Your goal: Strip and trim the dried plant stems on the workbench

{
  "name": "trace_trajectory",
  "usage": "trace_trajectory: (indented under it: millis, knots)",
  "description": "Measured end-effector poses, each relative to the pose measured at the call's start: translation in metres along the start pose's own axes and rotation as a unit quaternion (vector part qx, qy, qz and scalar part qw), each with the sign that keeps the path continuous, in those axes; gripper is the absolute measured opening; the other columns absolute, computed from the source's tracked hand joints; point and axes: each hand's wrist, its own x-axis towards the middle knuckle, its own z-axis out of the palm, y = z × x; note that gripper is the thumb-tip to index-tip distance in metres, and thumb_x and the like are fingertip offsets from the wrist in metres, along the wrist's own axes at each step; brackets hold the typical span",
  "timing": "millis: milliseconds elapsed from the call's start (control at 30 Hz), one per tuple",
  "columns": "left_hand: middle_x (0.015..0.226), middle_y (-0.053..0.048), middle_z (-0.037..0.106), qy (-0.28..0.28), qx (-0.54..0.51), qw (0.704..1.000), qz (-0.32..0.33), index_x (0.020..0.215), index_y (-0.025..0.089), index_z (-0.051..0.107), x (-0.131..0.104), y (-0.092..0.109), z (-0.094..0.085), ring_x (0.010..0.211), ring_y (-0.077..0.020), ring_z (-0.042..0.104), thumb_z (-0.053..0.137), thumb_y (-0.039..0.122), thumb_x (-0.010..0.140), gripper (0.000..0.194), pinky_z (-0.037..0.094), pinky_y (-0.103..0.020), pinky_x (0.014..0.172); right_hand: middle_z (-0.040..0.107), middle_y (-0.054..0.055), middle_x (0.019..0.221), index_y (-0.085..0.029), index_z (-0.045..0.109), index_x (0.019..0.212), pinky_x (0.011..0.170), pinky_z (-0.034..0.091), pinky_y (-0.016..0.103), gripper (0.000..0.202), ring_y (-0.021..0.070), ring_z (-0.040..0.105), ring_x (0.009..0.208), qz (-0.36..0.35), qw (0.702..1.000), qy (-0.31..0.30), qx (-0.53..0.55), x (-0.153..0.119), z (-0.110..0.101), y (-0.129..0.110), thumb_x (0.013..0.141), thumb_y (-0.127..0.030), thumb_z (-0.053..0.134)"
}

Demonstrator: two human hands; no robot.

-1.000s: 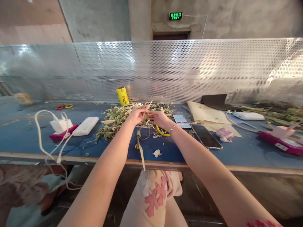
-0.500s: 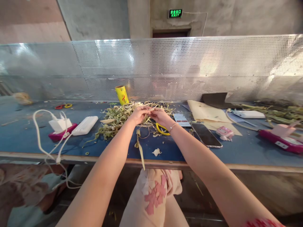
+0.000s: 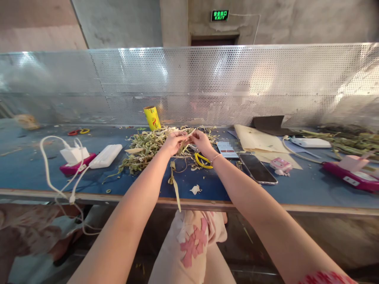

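Observation:
Over a pile of dried green-and-straw plant strips [image 3: 142, 148], my left hand [image 3: 174, 142] and my right hand [image 3: 201, 142] meet, fingertips almost touching. Both are pinched closed around a thin pale dried plant strip [image 3: 190, 135], mostly hidden by the fingers. Just below my right hand lie yellow-handled scissors [image 3: 203, 161], their blades partly covered by plant bits. A longer dried leaf strip [image 3: 177, 193] hangs over the table's front edge between my forearms, and a small white scrap [image 3: 196, 189] rests to its right.
A yellow tube [image 3: 152, 118] stands behind the pile, before a perforated metal panel [image 3: 207, 83]. At left are a white power bank [image 3: 106, 156], cables and a magenta power strip [image 3: 71, 169]. Right of my hand lie a phone [image 3: 257, 169], brown paper [image 3: 257, 138] and another power strip [image 3: 352, 177].
My right hand has lifted slightly and its fingers have bent more, exposing more of the yellow scissors. The left hand stays nearly in place.

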Motion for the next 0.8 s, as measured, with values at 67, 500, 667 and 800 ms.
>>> trace_trajectory:
  millis: [67, 500, 667, 800]
  knots:
    - [0.050, 0.001, 0.059, 0.047, 0.002, 0.999, 0.019, 0.065, 0.011, 0.058, 0.001, 0.000, -0.001, 0.048, -0.0086, 0.056, 0.060, 0.000, 0.056, 0.014, 0.050, -0.024, 0.056, 0.052, -0.003, 0.063, -0.020, 0.048, 0.069, 0.067, 0.045, 0.027, 0.007, 0.0096, 0.051, 0.061, -0.029, 0.999, 0.035, -0.029, 0.001, -0.005, -0.002, 0.068, -0.024, 0.053]
    - [0.050, 0.002, 0.057, 0.067, 0.176, 0.981, 0.054, 0.065, 0.012, 0.061, 0.004, -0.005, 0.001, 0.048, -0.0088, 0.053, 0.068, 0.006, 0.052, 0.015, 0.045, -0.023, 0.053, 0.061, 0.002, 0.073, -0.020, 0.060, 0.067, 0.083, 0.039, 0.032, 0.006, 0.0161, 0.053, 0.083, -0.187, 0.964, 0.055, -0.179, -0.009, -0.013, -0.024, 0.066, -0.025, 0.058]
    - [0.051, 0.001, 0.057, 0.048, 0.195, 0.978, 0.050, 0.066, 0.012, 0.061, 0.001, -0.004, 0.007, 0.048, -0.0086, 0.052, 0.066, 0.007, 0.053, 0.015, 0.045, -0.024, 0.055, 0.061, 0.001, 0.071, -0.019, 0.060, 0.066, 0.074, 0.042, 0.030, 0.005, 0.0137, 0.055, 0.071, -0.137, 0.978, 0.036, -0.154, -0.008, -0.012, -0.024, 0.064, -0.022, 0.058]
    - [0.053, 0.001, 0.057, 0.028, 0.193, 0.979, 0.058, 0.073, 0.013, 0.060, -0.003, -0.003, 0.009, 0.048, -0.0087, 0.052, 0.064, 0.005, 0.054, 0.020, 0.043, -0.023, 0.054, 0.058, 0.000, 0.066, -0.018, 0.058, 0.065, 0.065, 0.042, 0.027, 0.006, 0.0112, 0.052, 0.062, -0.099, 0.987, 0.044, -0.115, -0.004, -0.010, -0.021, 0.063, -0.023, 0.058]
